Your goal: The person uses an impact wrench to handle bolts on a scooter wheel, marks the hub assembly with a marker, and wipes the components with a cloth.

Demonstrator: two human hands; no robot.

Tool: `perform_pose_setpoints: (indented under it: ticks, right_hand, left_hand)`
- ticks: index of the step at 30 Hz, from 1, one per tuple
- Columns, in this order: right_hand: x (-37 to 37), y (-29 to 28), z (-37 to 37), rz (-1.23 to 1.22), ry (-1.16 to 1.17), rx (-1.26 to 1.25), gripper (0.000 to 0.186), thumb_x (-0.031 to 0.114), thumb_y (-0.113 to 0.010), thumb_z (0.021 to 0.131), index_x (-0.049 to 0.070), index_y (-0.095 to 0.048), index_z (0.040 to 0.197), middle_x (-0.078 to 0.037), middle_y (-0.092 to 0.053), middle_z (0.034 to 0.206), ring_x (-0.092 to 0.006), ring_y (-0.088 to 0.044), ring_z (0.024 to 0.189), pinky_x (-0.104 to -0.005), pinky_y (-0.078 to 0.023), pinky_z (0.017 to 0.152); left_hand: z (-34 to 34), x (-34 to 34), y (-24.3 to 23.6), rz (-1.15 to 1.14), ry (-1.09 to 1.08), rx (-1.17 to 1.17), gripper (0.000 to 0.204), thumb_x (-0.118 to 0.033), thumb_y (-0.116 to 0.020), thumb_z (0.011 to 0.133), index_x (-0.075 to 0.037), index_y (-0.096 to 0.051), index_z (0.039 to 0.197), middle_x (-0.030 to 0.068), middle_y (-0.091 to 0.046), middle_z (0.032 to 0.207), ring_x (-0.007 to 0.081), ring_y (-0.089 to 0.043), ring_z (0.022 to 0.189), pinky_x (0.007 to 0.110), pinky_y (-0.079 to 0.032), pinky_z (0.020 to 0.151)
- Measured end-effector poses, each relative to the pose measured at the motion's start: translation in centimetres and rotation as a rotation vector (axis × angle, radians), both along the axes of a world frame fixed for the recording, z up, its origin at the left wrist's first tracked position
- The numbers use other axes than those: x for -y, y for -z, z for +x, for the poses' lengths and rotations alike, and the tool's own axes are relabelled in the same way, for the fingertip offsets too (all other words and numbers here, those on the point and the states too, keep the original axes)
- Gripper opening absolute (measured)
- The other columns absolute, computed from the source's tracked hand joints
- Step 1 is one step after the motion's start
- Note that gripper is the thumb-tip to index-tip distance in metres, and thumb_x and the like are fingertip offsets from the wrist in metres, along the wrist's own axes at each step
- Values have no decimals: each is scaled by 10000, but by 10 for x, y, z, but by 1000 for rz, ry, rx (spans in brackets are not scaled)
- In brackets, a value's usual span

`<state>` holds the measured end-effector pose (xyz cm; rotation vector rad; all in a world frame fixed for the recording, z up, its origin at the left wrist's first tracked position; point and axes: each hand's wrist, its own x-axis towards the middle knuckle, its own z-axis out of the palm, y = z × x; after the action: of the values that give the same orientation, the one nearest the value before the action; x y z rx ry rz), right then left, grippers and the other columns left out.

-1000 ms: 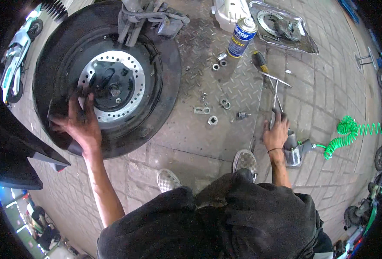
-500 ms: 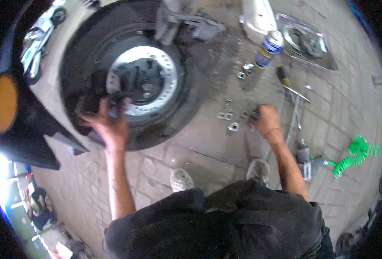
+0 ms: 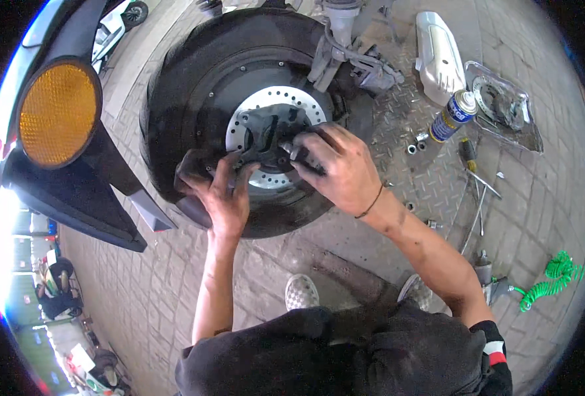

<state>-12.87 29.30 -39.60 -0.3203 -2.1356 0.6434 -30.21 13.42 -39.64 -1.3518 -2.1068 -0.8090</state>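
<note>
A big black tyre (image 3: pixel 173 92) stands before me, with a drilled silver brake disc (image 3: pixel 311 107) on its wheel. In front of the disc is a dark metal part (image 3: pixel 266 125) that looks like a brake caliper. My left hand (image 3: pixel 223 201) is closed at its lower left, fingers curled on dark metal whose outline merges with the tyre. My right hand (image 3: pixel 345 165) comes in from the right and pinches a small metal piece (image 3: pixel 290 149), apparently a bolt or fitting, close against the dark part. The fingers partly hide this piece.
On the right lie a spray can (image 3: pixel 453 116), a silver cover (image 3: pixel 440 59), a tray of parts (image 3: pixel 537 135), a screwdriver (image 3: pixel 468 154), small nuts (image 3: pixel 412 149) and a green coiled hose (image 3: pixel 547 290). An orange reflector (image 3: pixel 59 112) on dark bodywork juts in at the left.
My right hand has come up from the small parts on the floor to the dark part at the wheel, now with a small metal piece. My left hand remains by the wheel; the view has shifted.
</note>
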Motion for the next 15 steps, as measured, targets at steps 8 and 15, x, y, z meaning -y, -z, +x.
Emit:
perform_pose_setpoints:
  ticks: [8, 15]
  right_hand:
    - [3, 3, -3, 53, 16, -38, 325, 94, -808, 720, 66, -694, 1023, -148, -643, 1035, -337, -652, 967, -414, -558, 851]
    - [3, 15, -27, 40, 76, 25, 276, 136, -785, 749, 56, -699, 999, -151, -642, 1018, -349, -653, 942, -428, -556, 834]
  left_hand:
    - [-13, -9, -11, -85, 35, 47, 361, -263, -877, 738, -148, -749, 1055, 209, -490, 1244, 376, -431, 1189, 502, -324, 1008]
    - [-5, -13, -12, -27, 20, 5, 392, -233, -900, 707, -132, -750, 1055, 164, -506, 1188, 341, -452, 1142, 463, -354, 1003]
